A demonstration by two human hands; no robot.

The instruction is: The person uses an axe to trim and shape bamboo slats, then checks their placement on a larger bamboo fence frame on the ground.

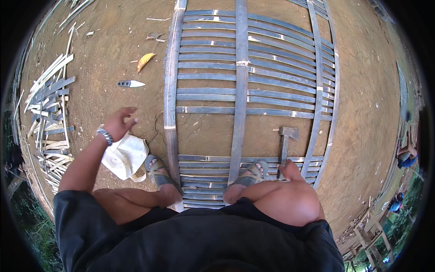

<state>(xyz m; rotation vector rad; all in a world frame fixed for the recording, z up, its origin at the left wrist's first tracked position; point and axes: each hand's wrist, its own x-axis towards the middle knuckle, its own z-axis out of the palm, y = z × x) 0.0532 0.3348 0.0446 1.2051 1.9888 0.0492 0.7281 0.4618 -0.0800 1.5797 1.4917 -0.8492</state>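
Note:
My left hand [120,124] hovers over the ground just above a white cloth bag [127,158], its fingers apart and holding nothing. Beyond it a small knife [131,84] with a dark handle lies flat on the soil, blade to the right. My right hand [290,171] is low beside my right foot, wrapped round the handle of a hatchet [284,147]. The hatchet's metal head rests farther off, over a gap in the slats. A lattice panel of split bamboo strips [206,110] lies before me, with dark slats crossing long rails; both sandalled feet are at its near part.
Cut bamboo strips [50,106] are heaped along the left side. A yellow-brown leaf [146,62] lies past the knife. Bare brown soil [367,113] stretches to the right of the panel. A wooden frame [374,235] stands at the lower right, and another person [406,154] shows at the right rim.

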